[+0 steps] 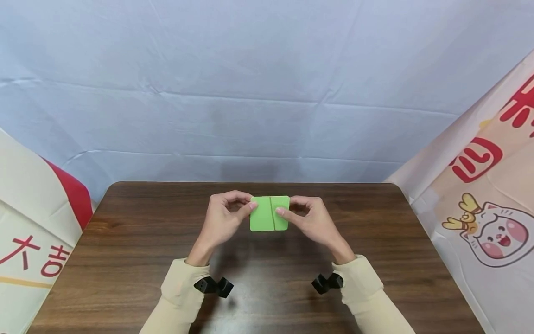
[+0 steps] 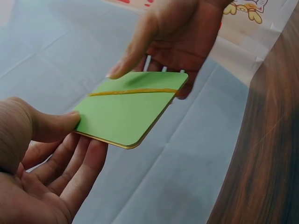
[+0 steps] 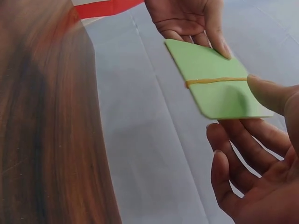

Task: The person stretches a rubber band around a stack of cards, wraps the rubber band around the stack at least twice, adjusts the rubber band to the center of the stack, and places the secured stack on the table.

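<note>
A thin, flat green card [image 1: 261, 217] with rounded corners is held up above the table between both hands; whether it is one piece or a stack, I cannot tell. A yellowish rubber band [image 2: 135, 91] runs around it, right of its middle in the head view. My left hand [image 1: 220, 220] pinches the card's left edge, thumb on the upper face and fingers beneath. At the opposite edge, my right hand [image 1: 316, 223] pinches it the same way, its thumb [image 3: 267, 93] beside the band. The card's underside is hidden in the head view.
Below the hands lies a dark brown wooden table [image 1: 137, 241] with rounded far corners. A pale blue-grey cloth [image 1: 267, 130] hangs behind it. Printed cloths with red characters flank it, the right one bearing a cartoon cat [image 1: 500, 234]. Small black devices [image 1: 327, 283] sit at both cuffs.
</note>
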A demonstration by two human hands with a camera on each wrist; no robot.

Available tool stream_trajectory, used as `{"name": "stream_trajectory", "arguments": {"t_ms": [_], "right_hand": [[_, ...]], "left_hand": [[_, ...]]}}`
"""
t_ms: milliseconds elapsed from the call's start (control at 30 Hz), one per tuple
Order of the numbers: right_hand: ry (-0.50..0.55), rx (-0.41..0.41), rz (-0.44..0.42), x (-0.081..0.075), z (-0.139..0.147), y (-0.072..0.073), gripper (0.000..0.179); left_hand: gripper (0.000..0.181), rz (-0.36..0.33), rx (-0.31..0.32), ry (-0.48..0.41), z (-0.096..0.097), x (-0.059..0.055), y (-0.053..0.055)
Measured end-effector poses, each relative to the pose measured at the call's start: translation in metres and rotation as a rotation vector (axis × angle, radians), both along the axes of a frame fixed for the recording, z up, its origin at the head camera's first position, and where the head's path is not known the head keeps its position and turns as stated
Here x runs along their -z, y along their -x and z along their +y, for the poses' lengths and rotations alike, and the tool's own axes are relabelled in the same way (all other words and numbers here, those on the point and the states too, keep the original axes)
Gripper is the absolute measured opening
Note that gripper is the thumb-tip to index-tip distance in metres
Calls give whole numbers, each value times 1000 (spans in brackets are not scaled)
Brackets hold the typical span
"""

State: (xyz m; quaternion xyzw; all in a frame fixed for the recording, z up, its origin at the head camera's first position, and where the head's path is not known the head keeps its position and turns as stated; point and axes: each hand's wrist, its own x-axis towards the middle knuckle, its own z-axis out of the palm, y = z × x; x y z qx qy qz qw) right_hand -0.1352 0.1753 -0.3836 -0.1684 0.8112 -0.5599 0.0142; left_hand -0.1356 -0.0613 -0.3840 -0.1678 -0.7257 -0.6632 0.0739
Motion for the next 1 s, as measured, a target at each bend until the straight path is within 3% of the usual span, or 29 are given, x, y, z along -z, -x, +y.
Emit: {"name": "stream_trajectory", "arguments": {"t_ms": [233, 533, 767, 867, 1000], "right_hand": [[15, -39, -38, 9, 3, -4, 14], [42, -18, -21, 17, 0, -9, 9], [86, 41, -32, 18, -1, -7, 10], [102, 52, -41, 18, -2, -7, 11], [130, 39, -70, 18, -4, -6, 13]], "left_hand": [[8, -16, -32, -35, -1, -3, 2], [13, -100, -40, -113, -1, -5, 2], [19, -190, 31, 12, -4, 1, 0], [17, -201, 75, 70, -4, 3, -2], [10, -188, 74, 82, -3, 5, -2]]}}
